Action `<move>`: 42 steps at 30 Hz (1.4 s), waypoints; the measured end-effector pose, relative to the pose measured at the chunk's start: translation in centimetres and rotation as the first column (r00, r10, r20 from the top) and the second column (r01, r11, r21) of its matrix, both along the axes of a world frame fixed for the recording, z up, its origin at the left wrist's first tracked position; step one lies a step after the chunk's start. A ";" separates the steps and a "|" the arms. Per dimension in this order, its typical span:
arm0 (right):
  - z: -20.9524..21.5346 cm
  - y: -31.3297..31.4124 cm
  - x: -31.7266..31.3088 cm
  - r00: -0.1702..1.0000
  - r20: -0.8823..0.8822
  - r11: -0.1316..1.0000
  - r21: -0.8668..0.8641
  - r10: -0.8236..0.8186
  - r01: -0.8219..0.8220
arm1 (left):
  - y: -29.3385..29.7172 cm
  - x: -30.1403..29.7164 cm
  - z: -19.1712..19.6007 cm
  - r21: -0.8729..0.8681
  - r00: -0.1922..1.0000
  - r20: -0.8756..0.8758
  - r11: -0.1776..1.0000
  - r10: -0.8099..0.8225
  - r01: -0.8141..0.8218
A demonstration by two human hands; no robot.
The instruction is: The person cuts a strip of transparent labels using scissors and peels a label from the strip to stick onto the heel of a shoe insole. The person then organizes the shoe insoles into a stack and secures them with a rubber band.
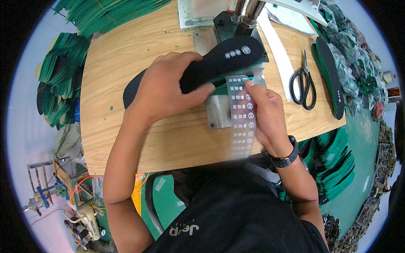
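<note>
My left hand [162, 86] is wrapped around the middle of a black insole [219, 61], thumb on the near edge and fingers over the top. The insole is raised at a slant above the press bed, and its far-right end bears a small pale print and a round mark. Between thumb and fingers, my right hand [268, 111] pinches the top of a clear strip of printed transfer labels [241, 116]. This strip hangs toward the table's front edge, its lower end blurred. Under the insole, a flat metal plate [217, 113] shows beside the strip.
A press with metal columns [249, 19] stands at the back. To the right lie black-handled scissors [303, 86], a long white strip [278, 50] and a stack of insoles [329, 80]. Green insole stacks [107, 14] occupy the far left; more green stacks [331, 164] sit below the table's right edge.
</note>
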State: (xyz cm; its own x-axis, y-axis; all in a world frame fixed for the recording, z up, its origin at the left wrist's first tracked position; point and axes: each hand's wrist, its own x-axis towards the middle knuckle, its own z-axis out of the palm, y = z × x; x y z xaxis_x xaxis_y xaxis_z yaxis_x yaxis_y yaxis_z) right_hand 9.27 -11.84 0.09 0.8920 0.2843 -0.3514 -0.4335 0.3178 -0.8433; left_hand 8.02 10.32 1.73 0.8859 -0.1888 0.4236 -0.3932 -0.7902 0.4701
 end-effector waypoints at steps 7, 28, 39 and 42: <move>-0.3 -0.6 -0.1 0.999 0.032 0.993 0.115 0.006 -0.010 | -0.3 0.0 0.5 0.155 0.990 -0.131 0.988 0.045 -0.025; -0.1 -1.0 0.8 0.999 0.046 1.000 -0.005 0.026 -0.026 | 1.4 0.0 -0.1 -0.506 0.993 -0.084 0.855 0.083 -0.114; 0.1 -0.2 0.7 0.999 0.032 0.998 -0.068 0.012 -0.009 | 1.5 -0.6 0.1 -0.483 0.985 -0.160 0.865 0.070 -0.140; -0.1 -0.3 0.6 0.999 0.029 0.998 -0.064 0.016 -0.014 | 1.2 -0.5 -0.2 -0.473 0.986 -0.160 0.874 0.041 -0.113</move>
State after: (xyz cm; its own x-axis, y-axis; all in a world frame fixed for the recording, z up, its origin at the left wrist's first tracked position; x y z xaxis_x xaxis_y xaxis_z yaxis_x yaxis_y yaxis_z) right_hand 9.89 -12.11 -0.01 0.8980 0.2756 -0.3430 -0.4126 0.2569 -0.8739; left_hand 7.55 11.55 1.55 0.9460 0.0768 0.3148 -0.2419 -0.4792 0.8437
